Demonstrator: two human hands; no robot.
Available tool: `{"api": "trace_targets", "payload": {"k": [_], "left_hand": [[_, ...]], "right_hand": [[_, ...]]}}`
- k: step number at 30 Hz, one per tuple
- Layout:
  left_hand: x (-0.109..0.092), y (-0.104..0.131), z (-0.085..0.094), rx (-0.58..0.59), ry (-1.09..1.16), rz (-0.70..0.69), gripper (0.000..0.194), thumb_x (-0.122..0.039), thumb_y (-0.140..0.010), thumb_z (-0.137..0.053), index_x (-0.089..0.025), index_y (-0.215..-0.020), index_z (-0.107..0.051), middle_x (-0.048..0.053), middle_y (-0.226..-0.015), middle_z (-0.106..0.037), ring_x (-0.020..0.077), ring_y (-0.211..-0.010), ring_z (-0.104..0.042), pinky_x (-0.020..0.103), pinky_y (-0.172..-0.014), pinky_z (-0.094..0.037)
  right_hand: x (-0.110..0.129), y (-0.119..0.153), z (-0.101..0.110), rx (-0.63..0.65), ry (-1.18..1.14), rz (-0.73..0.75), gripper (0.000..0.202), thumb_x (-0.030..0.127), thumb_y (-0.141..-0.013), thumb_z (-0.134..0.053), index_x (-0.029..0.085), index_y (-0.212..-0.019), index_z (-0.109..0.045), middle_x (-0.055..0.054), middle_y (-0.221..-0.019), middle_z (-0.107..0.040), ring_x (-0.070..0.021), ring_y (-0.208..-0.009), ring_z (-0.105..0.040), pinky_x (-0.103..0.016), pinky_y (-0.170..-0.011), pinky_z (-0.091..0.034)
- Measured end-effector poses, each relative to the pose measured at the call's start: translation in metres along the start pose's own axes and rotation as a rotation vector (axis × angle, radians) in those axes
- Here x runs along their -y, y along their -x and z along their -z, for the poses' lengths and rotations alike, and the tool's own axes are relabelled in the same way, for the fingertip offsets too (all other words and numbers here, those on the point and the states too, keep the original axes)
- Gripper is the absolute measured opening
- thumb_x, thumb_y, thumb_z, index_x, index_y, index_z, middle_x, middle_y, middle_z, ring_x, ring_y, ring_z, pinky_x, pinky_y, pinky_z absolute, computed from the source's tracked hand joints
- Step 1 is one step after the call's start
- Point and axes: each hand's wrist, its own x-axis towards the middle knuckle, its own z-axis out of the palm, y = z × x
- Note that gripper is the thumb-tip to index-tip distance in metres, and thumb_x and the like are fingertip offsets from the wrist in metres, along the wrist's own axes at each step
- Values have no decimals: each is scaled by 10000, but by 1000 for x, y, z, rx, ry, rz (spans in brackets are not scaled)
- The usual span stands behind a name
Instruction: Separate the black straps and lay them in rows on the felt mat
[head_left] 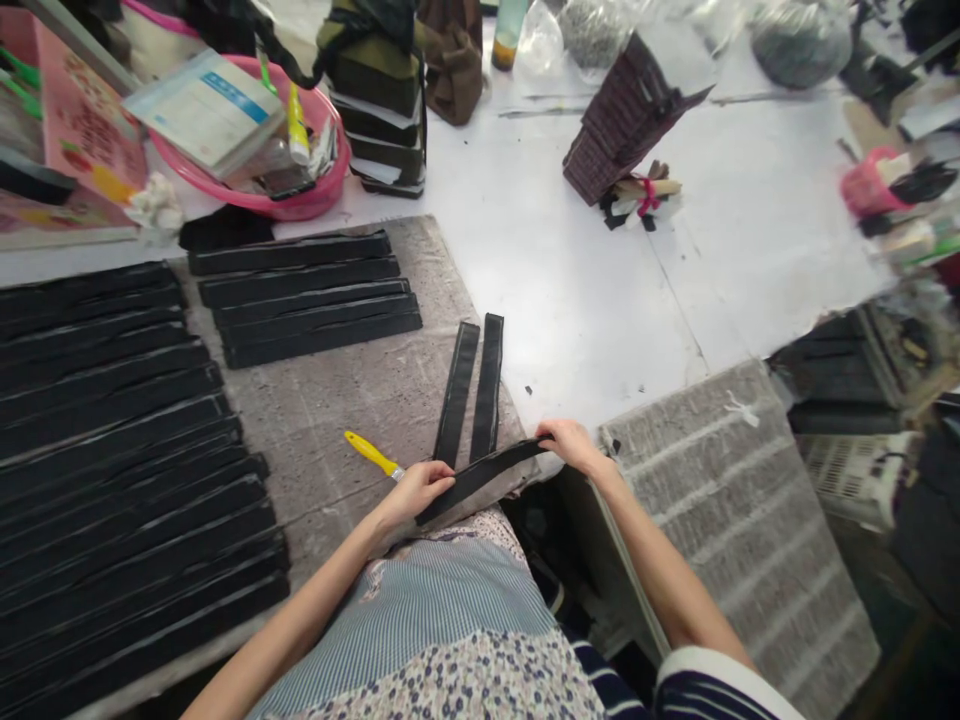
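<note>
A black fabric strip stretches between my two hands at the near edge of the work table. My left hand pinches it toward its left part, thumb and fingers pressed together. At the strip's far right end, my right hand grips it between thumb and fingers. Just beyond lie two more black strips, one on the left and another beside it, their near ends close to or under the held strip. A brush with a yellow handle rests by my left hand, its bristles partly hidden behind the hand.
Rows of black strips cover the left of the grey mat, with a smaller group behind. A pink basin and stacked dark pieces stand at the back. Right of me is a grey striped board.
</note>
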Motion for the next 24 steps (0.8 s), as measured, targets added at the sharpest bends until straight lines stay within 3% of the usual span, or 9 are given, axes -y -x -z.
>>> {"api": "trace_targets", "payload": {"k": [6,10,13,16,19,24], "left_hand": [[-1,11,9,-31,196,68,342,-439,-676,-660,-137,-835,-661,32,-732,-684,165,-646,-583,233,-578,-402],[-5,20,17,-62,271,103,369,-445,-698,-668,-129,-888,-651,32,-765,-694,151,-651,-595,219,-577,-399],[-7,26,34,-118,271,87,347,-421,-694,-687,-124,-870,-654,33,-747,-693,144,-638,-595,218,-584,-405],[-7,30,65,-250,229,30,326,-398,-678,-704,-118,-840,-664,38,-726,-688,147,-635,-598,227,-597,-415],[-7,36,109,-435,164,-18,326,-396,-671,-711,-118,-836,-669,44,-726,-689,159,-647,-609,236,-602,-425],[-6,51,184,-767,19,-107,321,-385,-663,-713,-142,-869,-676,65,-851,-710,210,-817,-645,297,-747,-481]], "right_hand": [[-16,-9,11,20,-232,-35,85,190,-712,-650,168,-778,-700,-1,-723,-699,-171,-691,-618,-250,-652,-442],[-11,-14,16,-19,-413,-49,211,309,-718,-635,142,-837,-681,-22,-755,-700,-182,-713,-626,-278,-680,-475],[-2,-21,18,-57,-654,-100,300,364,-666,-686,138,-863,-667,-21,-737,-685,-182,-698,-616,-291,-676,-473],[18,-38,14,-64,-802,-148,397,407,-625,-729,141,-910,-654,-19,-724,-669,-179,-669,-610,-290,-626,-479],[50,-66,6,-51,-916,-164,447,454,-618,-737,158,-937,-637,-32,-758,-671,-195,-687,-628,-307,-600,-513],[117,-120,-4,-55,-961,-8,417,462,-663,-704,180,-961,-625,-28,-790,-658,-204,-742,-633,-320,-610,-549]]}}
